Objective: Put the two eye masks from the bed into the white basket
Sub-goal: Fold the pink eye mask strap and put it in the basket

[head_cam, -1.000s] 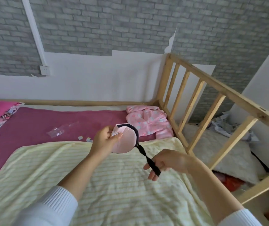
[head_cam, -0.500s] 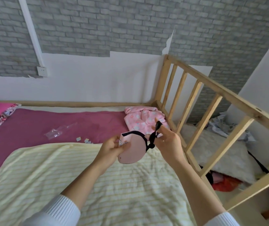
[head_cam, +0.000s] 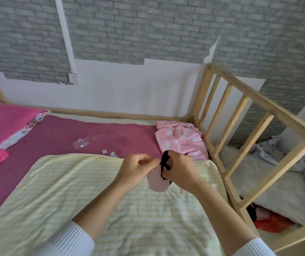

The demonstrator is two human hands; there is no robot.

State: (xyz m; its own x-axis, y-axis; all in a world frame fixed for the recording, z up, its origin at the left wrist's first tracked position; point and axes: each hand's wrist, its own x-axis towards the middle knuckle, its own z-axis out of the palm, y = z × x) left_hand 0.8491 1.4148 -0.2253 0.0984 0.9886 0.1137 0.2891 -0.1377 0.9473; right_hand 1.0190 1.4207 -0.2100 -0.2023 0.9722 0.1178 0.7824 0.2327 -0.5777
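A pink eye mask (head_cam: 157, 182) with a black strap (head_cam: 165, 162) hangs between both hands above the striped yellow blanket (head_cam: 85, 196). My left hand (head_cam: 138, 168) pinches the mask's upper left edge. My right hand (head_cam: 180, 169) grips the black strap, which is wrapped around the mask and over its fingers. Most of the mask is hidden behind the hands. No second eye mask and no white basket are in view.
Pink pyjamas (head_cam: 182, 140) lie at the bed's far right corner, beside the wooden slatted rail (head_cam: 258, 126). A clear plastic wrapper (head_cam: 82, 143) and small paper bits rest on the maroon sheet (head_cam: 55, 137). A pink pillow (head_cam: 7, 119) sits far left. Cushions and clutter lie beyond the rail.
My right hand carried the dangling black strap up from the blanket to the mask and wound it around. Both hands have closed together on the mask.
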